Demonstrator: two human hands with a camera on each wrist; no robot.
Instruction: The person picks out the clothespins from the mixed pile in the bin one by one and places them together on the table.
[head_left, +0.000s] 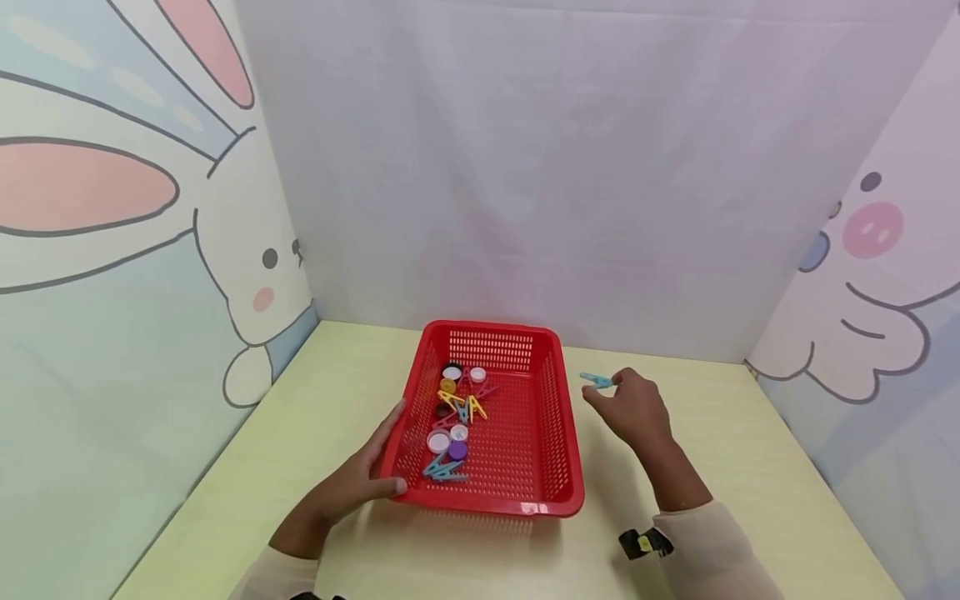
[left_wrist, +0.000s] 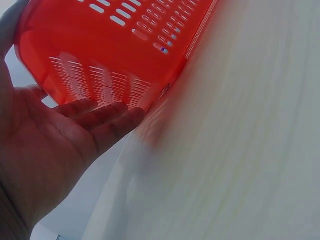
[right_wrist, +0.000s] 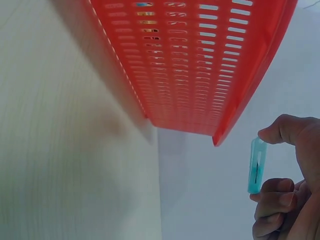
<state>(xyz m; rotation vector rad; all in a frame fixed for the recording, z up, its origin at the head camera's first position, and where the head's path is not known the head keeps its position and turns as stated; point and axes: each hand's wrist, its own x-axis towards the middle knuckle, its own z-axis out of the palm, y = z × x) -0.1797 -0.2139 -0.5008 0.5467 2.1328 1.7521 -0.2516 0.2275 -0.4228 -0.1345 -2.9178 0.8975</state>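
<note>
A red perforated plastic basket (head_left: 517, 505) stands on the table. Along its left side lie blue, yellow and pink clothespins and several bottle caps, among them a purple cap (head_left: 457, 451), a white cap (head_left: 438, 442) and a yellow cap (head_left: 447, 385). My left hand (head_left: 348, 483) rests against the near left corner, fingers extended along the outer wall (left_wrist: 100, 75) and thumb at the rim. Off the basket's right side, my right hand (head_left: 633, 408) pinches a light blue clothespin (head_left: 596, 380) between thumb and fingers, above the table; the right wrist view shows this clothespin (right_wrist: 257, 165) edge-on.
The pale wooden table (head_left: 712, 417) runs to a white cloth backdrop (head_left: 525, 183) behind the basket. Side panels with a cartoon rabbit (head_left: 247, 233) and another cartoon animal (head_left: 862, 292) bound the left and right. Inside the basket, the right half shows bare red floor.
</note>
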